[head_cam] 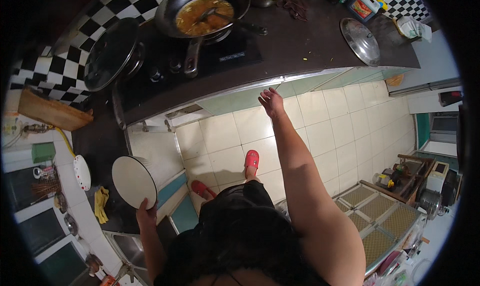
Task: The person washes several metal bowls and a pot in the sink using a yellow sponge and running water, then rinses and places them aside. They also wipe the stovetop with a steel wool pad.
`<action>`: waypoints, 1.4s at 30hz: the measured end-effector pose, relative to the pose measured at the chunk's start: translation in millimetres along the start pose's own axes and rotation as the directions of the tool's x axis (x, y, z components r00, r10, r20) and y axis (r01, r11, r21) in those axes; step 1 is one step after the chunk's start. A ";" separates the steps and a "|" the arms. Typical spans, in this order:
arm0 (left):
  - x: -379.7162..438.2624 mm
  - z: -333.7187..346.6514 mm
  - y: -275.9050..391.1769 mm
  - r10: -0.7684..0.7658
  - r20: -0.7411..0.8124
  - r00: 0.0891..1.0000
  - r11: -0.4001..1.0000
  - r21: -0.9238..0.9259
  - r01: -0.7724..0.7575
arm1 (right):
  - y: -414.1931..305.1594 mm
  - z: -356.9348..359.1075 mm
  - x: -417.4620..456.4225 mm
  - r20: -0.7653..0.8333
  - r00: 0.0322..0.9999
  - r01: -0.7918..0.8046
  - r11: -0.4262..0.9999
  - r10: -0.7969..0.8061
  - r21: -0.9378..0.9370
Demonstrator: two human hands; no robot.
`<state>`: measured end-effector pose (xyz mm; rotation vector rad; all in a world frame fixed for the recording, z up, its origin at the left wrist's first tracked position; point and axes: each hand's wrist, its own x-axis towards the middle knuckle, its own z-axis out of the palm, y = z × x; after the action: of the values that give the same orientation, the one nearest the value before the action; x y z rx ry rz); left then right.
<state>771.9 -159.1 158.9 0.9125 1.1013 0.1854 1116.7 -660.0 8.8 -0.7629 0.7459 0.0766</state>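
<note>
On the left, my left hand point(147, 214) grips the near rim of a white bowl point(133, 181) with a dark edge, tilted beside the dark countertop. My right hand point(272, 103) is stretched forward with its fingers apart, just before the counter's front edge, and I see nothing in it. Ahead, a wok point(165, 18) sits on the gas hob point(240, 48) with brownish liquid and pale pieces in it. A dark-handled spatula point(240, 23) rests in the wok, its handle over the rim. Left of it stands a pan with a glass lid point(110, 55).
A metal lid point(360, 42) lies at the counter's right, near a plastic jug point(363, 5). To the left are a wooden chopping board point(54, 109), a dotted plate point(81, 172), a yellow cloth point(101, 205) and a sink point(131, 248). A lattice-doored cabinet point(378, 222) stands right.
</note>
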 end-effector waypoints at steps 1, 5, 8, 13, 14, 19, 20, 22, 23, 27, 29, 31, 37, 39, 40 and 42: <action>-8.1 18.0 -6.8 -0.027 0.002 1.000 1.000 0.001 0.027 | -2.3 5.2 13.4 -0.045 0.999 -0.003 0.999 0.005 0.039; -20.3 67.3 -25.7 -0.074 0.047 0.996 0.994 0.083 0.069 | 0.3 -6.5 68.2 -0.088 0.995 -0.022 0.987 0.037 0.162; -32.3 113.5 -29.4 -0.122 0.091 0.988 0.977 0.189 0.103 | -3.3 -16.0 70.8 -0.019 0.993 -0.102 0.945 0.114 0.311; -10.6 172.8 -34.5 -0.169 0.248 0.954 0.926 0.371 0.068 | 28.8 -50.8 27.7 0.123 0.991 -0.010 0.886 -0.054 0.464; -3.2 188.8 -35.1 -0.192 0.263 0.946 0.902 0.426 0.065 | 39.8 -66.6 10.5 0.130 0.988 0.015 0.887 -0.084 0.462; 8.1 273.2 -50.4 -0.322 0.516 0.794 0.826 0.563 -0.030 | 77.6 -118.1 -116.1 0.042 0.984 -0.177 0.962 0.172 0.210; 7.2 286.8 -56.7 -0.330 0.568 0.754 0.835 0.548 -0.047 | 83.9 -130.1 -136.4 0.092 0.966 -0.254 0.949 0.240 0.187; 17.0 303.1 -72.8 -0.372 0.517 0.771 0.774 0.632 -0.050 | 89.2 -142.4 -176.1 0.096 0.909 -0.411 0.911 0.406 0.027; 20.9 310.0 -81.4 -0.388 0.489 0.782 0.741 0.670 -0.051 | 88.3 -150.3 -189.6 0.040 0.866 -0.493 0.864 0.498 -0.103; 16.8 342.5 -111.5 -0.507 0.509 0.695 0.680 0.732 -0.040 | 120.9 -257.0 -137.1 0.340 0.782 -0.041 0.587 0.523 -0.809; 15.5 348.1 -128.8 -0.505 0.488 0.712 0.655 0.754 -0.051 | 35.7 -209.6 -115.5 0.174 0.960 -0.083 0.813 0.222 -0.577; 2.6 361.1 -140.4 -0.507 0.455 0.732 0.617 0.784 -0.059 | -32.1 -160.8 -73.0 0.125 0.990 -0.027 0.958 0.066 -0.287; -16.0 379.0 -181.9 -0.453 0.403 0.795 0.630 0.776 -0.034 | -105.5 -82.5 60.6 0.013 1.000 0.021 0.976 -0.025 0.218; -23.8 384.7 -192.4 -0.445 0.387 0.807 0.628 0.778 -0.027 | -103.6 -69.2 78.2 -0.048 0.999 0.003 0.968 0.009 0.251; -24.4 386.7 -198.6 -0.443 0.367 0.818 0.623 0.782 -0.013 | -104.7 -67.7 78.7 -0.014 1.000 -0.018 0.966 0.022 0.259; -30.6 396.0 -208.5 -0.430 0.317 0.845 0.602 0.798 0.007 | -95.8 -77.9 91.3 0.146 0.989 -0.076 0.918 0.020 0.390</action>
<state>1024.1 -523.3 87.8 1.4757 0.7809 -0.7905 1169.8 -798.8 -29.6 -0.3481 0.6197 0.0219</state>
